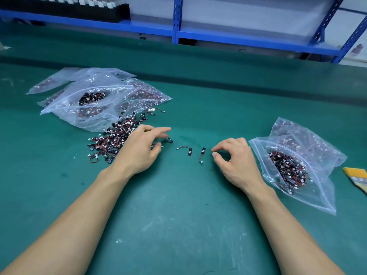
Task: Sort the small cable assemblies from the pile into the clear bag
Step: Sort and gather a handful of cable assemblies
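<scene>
Green bench mat [178, 225], scuffed with pale marks, under two bare forearms reaching in from the near edge.

Left hand [142, 148] palm down at the right edge of the pile [115, 137] of small cable assemblies, fingers stretched and relaxed, gripping nothing; one stray assembly [169, 138] just past the fingertips, contact too blurred to tell.

Right hand [237, 161] low over the mat, fingers loosely curled, thumb and forefinger tips close together with nothing between them.

Between the hands, two loose assemblies apart on the mat: a curved one [188, 150] nearer the left hand, a straighter one [202, 154] just beside the right fingertips.

Right of the right hand, a clear bag [325, 197] lying flat, mouth open toward the hand, a tangle of assemblies inside. At the right edge, a yellow-handled brush [357, 178].

Beyond the pile, a heap of clear bags [103, 116], also holding assemblies.

Farthest back, blue metal shelving [176, 20] with black trays [79, 10] on its left.
</scene>
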The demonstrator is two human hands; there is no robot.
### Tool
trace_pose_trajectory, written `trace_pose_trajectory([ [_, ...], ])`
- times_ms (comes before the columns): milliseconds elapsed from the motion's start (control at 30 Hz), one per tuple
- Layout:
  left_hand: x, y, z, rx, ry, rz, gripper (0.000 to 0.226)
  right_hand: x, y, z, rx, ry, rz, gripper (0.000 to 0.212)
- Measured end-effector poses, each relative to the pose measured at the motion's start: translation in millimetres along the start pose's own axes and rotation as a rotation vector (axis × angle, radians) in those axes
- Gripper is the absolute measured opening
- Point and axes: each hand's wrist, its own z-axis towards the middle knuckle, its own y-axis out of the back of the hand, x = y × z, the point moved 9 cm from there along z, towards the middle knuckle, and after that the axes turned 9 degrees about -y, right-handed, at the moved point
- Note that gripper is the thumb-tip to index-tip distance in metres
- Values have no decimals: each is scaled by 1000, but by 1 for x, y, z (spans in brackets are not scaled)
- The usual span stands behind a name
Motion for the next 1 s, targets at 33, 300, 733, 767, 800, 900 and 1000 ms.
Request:
trace_pose_trajectory([
  [33,4,2,0,1,12,16,54,0,0,0,1,-1,1,6],
  [300,-9,-4,1,101,-123,79,52,0,-2,0,10,-5,11,6],
  [733,17,17,1,62,-19,329,18,-3,-2,0,1,1,1,6],
  [767,19,19,1,54,-14,356,14,-4,-1,0,-5,-1,2,5],
  [800,22,21,1,49,-8,377,11,-5,-1,1,-10,-4,3,5],
  [900,23,22,1,50,2,395,9,-8,-1,2,-14,-19,14,6],
  [1000,17,26,3,-11,-33,356,9,-13,0,2,-16,-45,50,7],
])
